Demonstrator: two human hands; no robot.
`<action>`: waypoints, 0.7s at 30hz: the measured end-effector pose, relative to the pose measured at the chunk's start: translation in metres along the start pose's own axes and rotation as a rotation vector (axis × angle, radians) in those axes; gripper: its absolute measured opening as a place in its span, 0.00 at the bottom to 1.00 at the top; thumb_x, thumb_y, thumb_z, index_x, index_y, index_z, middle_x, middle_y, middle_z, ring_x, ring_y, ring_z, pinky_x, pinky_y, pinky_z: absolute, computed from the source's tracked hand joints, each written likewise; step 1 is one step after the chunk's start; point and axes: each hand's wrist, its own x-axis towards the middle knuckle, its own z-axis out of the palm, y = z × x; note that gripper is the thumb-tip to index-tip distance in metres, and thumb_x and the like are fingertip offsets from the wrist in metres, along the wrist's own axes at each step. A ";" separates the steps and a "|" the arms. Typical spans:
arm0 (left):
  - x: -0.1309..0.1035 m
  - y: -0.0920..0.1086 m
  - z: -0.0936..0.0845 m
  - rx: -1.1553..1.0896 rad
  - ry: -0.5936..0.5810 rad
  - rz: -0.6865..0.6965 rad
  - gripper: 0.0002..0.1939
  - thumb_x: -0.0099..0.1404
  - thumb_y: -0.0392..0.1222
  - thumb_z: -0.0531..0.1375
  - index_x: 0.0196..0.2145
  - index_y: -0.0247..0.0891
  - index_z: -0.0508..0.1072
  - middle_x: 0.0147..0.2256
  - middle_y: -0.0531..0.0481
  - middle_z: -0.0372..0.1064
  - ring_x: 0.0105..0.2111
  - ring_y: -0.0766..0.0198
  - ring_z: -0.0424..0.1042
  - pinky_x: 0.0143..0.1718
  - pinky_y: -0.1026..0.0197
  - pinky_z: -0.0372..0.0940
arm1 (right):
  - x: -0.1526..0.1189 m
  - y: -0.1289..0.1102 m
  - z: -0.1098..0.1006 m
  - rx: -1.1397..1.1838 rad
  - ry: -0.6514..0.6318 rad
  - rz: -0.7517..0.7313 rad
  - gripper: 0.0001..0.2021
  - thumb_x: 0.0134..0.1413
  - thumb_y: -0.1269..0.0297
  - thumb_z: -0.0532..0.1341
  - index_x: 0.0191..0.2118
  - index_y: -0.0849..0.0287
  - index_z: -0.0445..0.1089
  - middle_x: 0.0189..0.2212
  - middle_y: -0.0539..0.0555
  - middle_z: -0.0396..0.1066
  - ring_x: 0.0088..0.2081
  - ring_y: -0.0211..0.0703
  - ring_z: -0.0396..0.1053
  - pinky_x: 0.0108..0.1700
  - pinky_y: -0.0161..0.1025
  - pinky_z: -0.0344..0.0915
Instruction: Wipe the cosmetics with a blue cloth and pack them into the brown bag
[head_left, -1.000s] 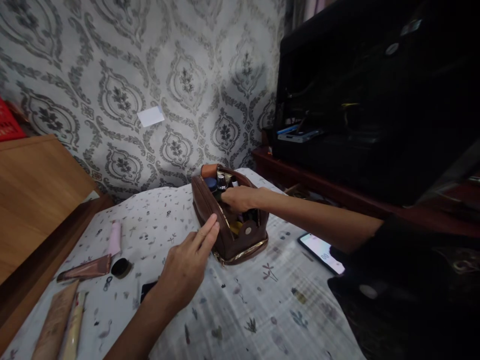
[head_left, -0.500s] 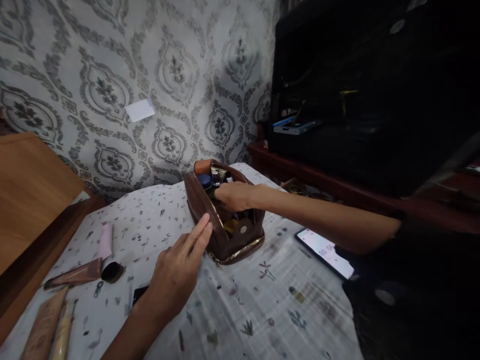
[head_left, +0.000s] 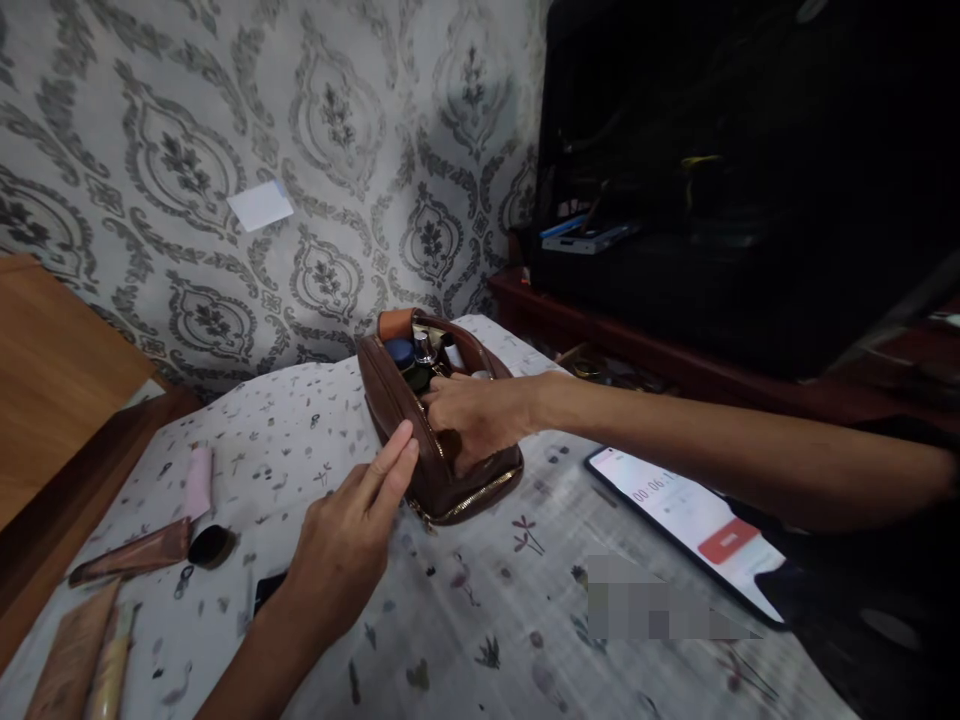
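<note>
The brown bag (head_left: 394,395) sits unzipped in the middle of the frame, on a printed cloth (head_left: 442,665). I see the right hand (head_left: 480,412) dipped into its opening, fingers bent downward; whether they pinch anything I can't tell. A blue-topped jar (head_left: 399,352) and a silver-capped bottle (head_left: 424,347) show just beyond. The left hand (head_left: 337,545) rests its extended fingers, pressed together, against the bag's near side. A pink tube (head_left: 199,482) lies at left, a lit phone (head_left: 660,500) at lower right.
</note>
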 end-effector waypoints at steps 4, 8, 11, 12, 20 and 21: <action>0.000 0.000 0.002 -0.001 0.018 -0.002 0.41 0.56 0.19 0.46 0.67 0.35 0.55 0.65 0.44 0.62 0.43 0.63 0.76 0.27 0.66 0.70 | 0.001 -0.003 0.003 -0.042 0.012 0.011 0.07 0.52 0.65 0.66 0.37 0.60 0.79 0.38 0.57 0.76 0.49 0.53 0.63 0.53 0.46 0.57; 0.001 0.000 0.001 0.018 0.027 0.012 0.38 0.56 0.18 0.46 0.64 0.33 0.59 0.64 0.43 0.63 0.41 0.63 0.77 0.24 0.66 0.68 | -0.002 0.003 0.003 0.052 0.070 -0.019 0.04 0.52 0.66 0.68 0.34 0.59 0.80 0.38 0.54 0.76 0.46 0.48 0.65 0.47 0.40 0.57; 0.001 0.000 0.000 0.033 0.027 0.012 0.36 0.56 0.18 0.45 0.62 0.32 0.61 0.63 0.42 0.64 0.39 0.64 0.78 0.23 0.66 0.68 | -0.006 0.007 -0.001 0.122 0.112 -0.034 0.04 0.52 0.65 0.68 0.32 0.60 0.80 0.33 0.52 0.75 0.38 0.41 0.67 0.40 0.36 0.57; 0.001 0.001 -0.001 0.035 0.022 0.008 0.36 0.56 0.18 0.45 0.62 0.32 0.61 0.63 0.42 0.64 0.39 0.64 0.78 0.23 0.66 0.68 | -0.007 0.008 -0.003 0.136 0.124 -0.044 0.05 0.53 0.66 0.68 0.31 0.62 0.79 0.31 0.51 0.75 0.35 0.39 0.66 0.38 0.35 0.57; 0.000 0.000 -0.001 0.031 0.013 0.010 0.37 0.57 0.19 0.45 0.63 0.33 0.59 0.63 0.41 0.64 0.42 0.62 0.78 0.26 0.65 0.70 | -0.008 0.011 -0.010 0.236 0.152 -0.091 0.06 0.55 0.73 0.67 0.28 0.69 0.77 0.24 0.48 0.69 0.28 0.33 0.61 0.33 0.31 0.55; 0.000 0.000 0.000 0.032 0.011 0.012 0.36 0.57 0.19 0.45 0.63 0.32 0.59 0.63 0.41 0.64 0.42 0.62 0.78 0.26 0.65 0.70 | -0.008 0.012 -0.011 0.248 0.155 -0.078 0.07 0.55 0.73 0.66 0.27 0.69 0.76 0.22 0.46 0.67 0.27 0.32 0.60 0.32 0.31 0.54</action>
